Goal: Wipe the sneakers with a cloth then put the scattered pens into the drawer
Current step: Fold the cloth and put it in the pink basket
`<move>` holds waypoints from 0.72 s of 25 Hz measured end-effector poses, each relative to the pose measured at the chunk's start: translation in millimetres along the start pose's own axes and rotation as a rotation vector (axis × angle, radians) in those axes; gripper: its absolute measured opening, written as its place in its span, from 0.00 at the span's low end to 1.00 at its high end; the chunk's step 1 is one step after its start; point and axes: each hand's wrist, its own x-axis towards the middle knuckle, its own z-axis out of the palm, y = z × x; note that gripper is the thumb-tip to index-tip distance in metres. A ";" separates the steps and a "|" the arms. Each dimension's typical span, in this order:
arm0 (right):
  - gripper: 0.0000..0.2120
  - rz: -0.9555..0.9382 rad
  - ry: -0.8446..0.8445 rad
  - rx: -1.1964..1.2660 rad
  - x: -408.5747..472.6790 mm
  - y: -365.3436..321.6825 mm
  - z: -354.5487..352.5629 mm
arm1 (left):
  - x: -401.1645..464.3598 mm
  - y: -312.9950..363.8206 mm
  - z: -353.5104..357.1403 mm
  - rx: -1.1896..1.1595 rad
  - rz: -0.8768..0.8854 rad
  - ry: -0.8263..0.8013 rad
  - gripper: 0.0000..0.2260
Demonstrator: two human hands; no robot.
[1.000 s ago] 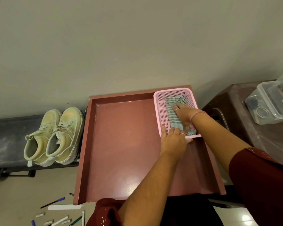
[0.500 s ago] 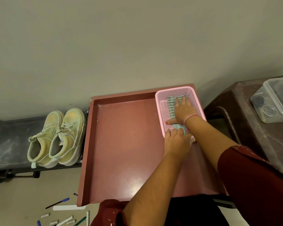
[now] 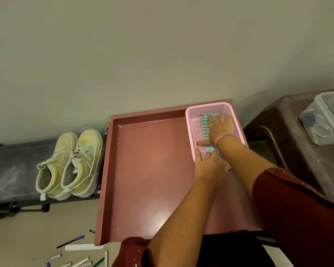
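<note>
A pair of pale yellow-green sneakers (image 3: 69,164) stands on a low dark bench (image 3: 12,170) at the left. A grey-green striped cloth (image 3: 205,125) lies folded in a pink mesh basket (image 3: 191,116) at the far right corner of a red-brown open drawer (image 3: 152,170). My right hand (image 3: 221,128) lies flat on the cloth, thumb stretched out to the left. My left hand (image 3: 210,163) curls its fingers over the basket's near rim, fingertips at the cloth's near end. Several pens (image 3: 70,241) and caps lie scattered on the floor at the bottom left.
A dark brown plastic stool (image 3: 297,151) stands to the right of the drawer, with a clear lidded plastic box (image 3: 324,120) on top. A plain wall runs behind everything. My maroon sleeves fill the bottom right.
My right hand slid farther along the cloth toward the basket's far end. My left hand shifted right along the near rim, onto the cloth's near end.
</note>
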 end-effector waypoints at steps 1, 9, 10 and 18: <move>0.58 0.013 -0.002 0.010 -1.4 -1.0 1.7 | 1.9 0.6 0.3 -0.021 -0.024 -0.008 0.20; 0.43 -0.075 0.005 0.305 -9.5 15.0 4.9 | 1.8 -2.3 -21.4 -0.048 -0.002 -0.179 0.25; 0.40 -0.093 0.005 0.340 -12.5 18.9 3.1 | -2.3 -5.5 -23.1 -0.062 0.028 -0.152 0.24; 0.23 -0.196 0.072 0.636 -77.0 26.6 -4.6 | -74.7 -44.7 -38.7 -0.309 0.028 0.275 0.13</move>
